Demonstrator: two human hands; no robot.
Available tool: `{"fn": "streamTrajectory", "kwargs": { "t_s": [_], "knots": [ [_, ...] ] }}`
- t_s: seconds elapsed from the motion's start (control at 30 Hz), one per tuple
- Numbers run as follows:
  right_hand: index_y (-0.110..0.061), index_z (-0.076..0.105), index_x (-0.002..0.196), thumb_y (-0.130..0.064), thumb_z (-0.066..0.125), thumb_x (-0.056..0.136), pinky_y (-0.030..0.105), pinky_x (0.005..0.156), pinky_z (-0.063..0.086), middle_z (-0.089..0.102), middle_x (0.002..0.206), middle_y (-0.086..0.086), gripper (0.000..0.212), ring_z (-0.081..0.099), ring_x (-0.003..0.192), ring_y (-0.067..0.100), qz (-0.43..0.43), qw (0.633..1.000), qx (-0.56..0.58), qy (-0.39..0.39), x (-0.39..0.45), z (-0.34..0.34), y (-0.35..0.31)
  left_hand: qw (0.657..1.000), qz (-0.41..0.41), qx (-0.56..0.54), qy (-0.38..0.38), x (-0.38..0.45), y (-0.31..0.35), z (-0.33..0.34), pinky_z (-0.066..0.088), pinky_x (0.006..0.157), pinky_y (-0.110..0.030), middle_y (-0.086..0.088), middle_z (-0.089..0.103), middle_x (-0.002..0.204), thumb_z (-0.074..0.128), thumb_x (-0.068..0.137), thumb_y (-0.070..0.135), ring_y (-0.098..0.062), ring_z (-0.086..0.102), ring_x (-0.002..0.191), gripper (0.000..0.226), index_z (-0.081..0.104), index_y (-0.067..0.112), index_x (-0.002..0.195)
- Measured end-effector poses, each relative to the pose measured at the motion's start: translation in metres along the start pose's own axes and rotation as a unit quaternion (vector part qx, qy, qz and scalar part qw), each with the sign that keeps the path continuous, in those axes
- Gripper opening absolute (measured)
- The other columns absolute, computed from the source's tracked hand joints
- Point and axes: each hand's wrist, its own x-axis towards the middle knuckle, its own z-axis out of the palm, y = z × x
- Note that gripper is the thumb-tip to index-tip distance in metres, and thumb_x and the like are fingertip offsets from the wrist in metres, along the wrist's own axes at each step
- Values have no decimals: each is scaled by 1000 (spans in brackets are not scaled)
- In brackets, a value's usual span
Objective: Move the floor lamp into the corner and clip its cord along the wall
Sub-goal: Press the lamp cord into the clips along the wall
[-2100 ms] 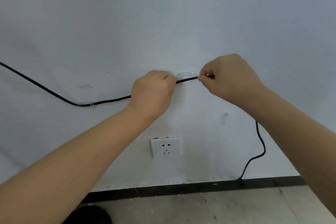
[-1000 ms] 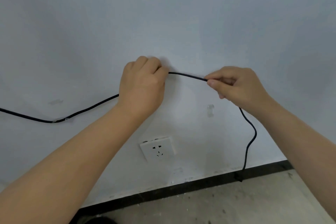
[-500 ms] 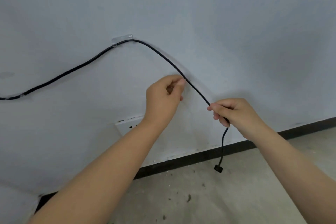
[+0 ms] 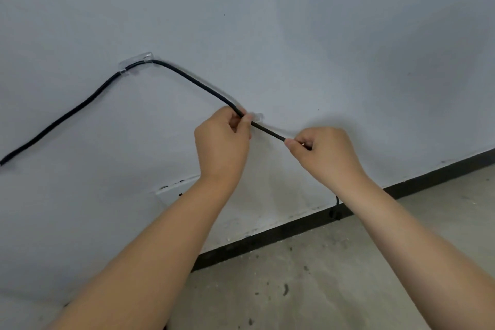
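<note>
Item: black cord (image 4: pixel 198 83), run along a pale wall (image 4: pixel 294 21)
Position: the cord is seated in an upper clear clip (image 4: pixel 136 62) and slopes down and to the right from there; to the left it drops away toward the frame edge
Held span: a taut straight length is stretched between the two hands, its long axis running from upper left to lower right
Next clip (image 4: pixel 257 117): a small clear clip is seen on the wall just above the held span, right beside the left fingertips; whether the cord is already touching it cannot be told
Key relation: the clip lies just above and behind the span, nearer the left hand than the right, so the coming press is judged to go up and toward the wall
Left hand (image 4: pixel 222 142): grip closed, the cord pinched between thumb and fingers at the upper end of the span
Right hand (image 4: pixel 324 153): grip closed on the cord at the lower end, fingers curled around it
Free tail: below the right forearm the cord is mostly hidden; a dark end (image 4: pixel 335 214) is glimpsed at the black skirting (image 4: pixel 267 238)
Socket (image 4: pixel 171 190): a white wall plate, partly covered by the left forearm
Lamp: not in view
Stage: judged as clipping under way, one clip filled, the next one pending
</note>
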Motion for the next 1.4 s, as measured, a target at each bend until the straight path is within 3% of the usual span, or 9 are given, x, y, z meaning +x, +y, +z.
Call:
{"fn": "streamTrajectory", "kwargs": {
  "t_s": [0.2,0.33,0.43,0.63,0.8,1.03,1.17,1.27,1.4],
  "knots": [
    [2,62,67,-25,54,86,28,49,26,36,44,1,34,42,54,25,0,1000,-16,8,6,4,4,995,34,92,5,8,-2,2,56,69,-38,-3,61,58,65,86,19,-31,69,67,26,54,12,64],
    [-1,64,70,-27,54,86,27,53,31,40,46,-1,32,44,53,22,11,1000,5,13,11,5,10,996,28,82,4,7,2,3,56,68,-39,-7,64,54,65,86,20,-32,67,65,32,55,12,56],
    [-4,61,64,-25,55,86,25,47,26,37,44,-4,31,36,45,15,11,999,27,24,11,6,17,999,1,47,1,8,4,2,55,67,-38,8,52,45,67,84,19,-32,66,61,45,44,27,47],
    [-11,45,63,-16,43,92,31,49,14,33,48,-6,30,34,51,18,-20,998,52,16,-1,33,26,997,-5,57,-59,13,4,-6,57,70,-38,3,57,51,62,88,17,-22,59,56,40,50,24,50],
    [-12,41,56,-11,43,92,19,45,26,28,47,-9,36,28,45,7,-23,994,82,70,-7,53,27,984,30,132,-117,17,-1,-22,51,72,-32,-4,60,63,51,89,4,-19,57,61,19,68,6,79],
    [-7,50,64,-10,41,92,26,47,18,34,49,-5,30,35,50,16,1,990,91,104,-10,77,16,982,24,157,-101,4,-33,-51,51,86,-34,-18,71,98,47,90,-2,-32,66,88,21,67,1,98],
    [-6,51,66,-10,39,93,26,51,17,40,52,-1,29,42,61,22,-13,997,56,56,-16,86,9,977,5,192,-94,-10,-67,-62,53,86,-39,-20,71,100,49,89,-1,-34,65,91,22,68,1,100],
    [6,58,80,-9,41,91,35,63,37,62,77,26,25,52,70,31,-2,1000,9,8,-15,89,8,972,-18,215,-95,-24,-95,-70,52,85,-36,-19,71,103,50,89,0,-33,64,93,22,67,2,101],
    [7,59,95,-10,43,90,41,81,47,67,96,28,23,62,90,38,40,996,-41,-65,-22,98,11,972,-55,208,-89,-53,-136,-77,50,84,-33,-17,71,106,49,90,1,-33,63,96,22,67,3,102]
  ]
}}
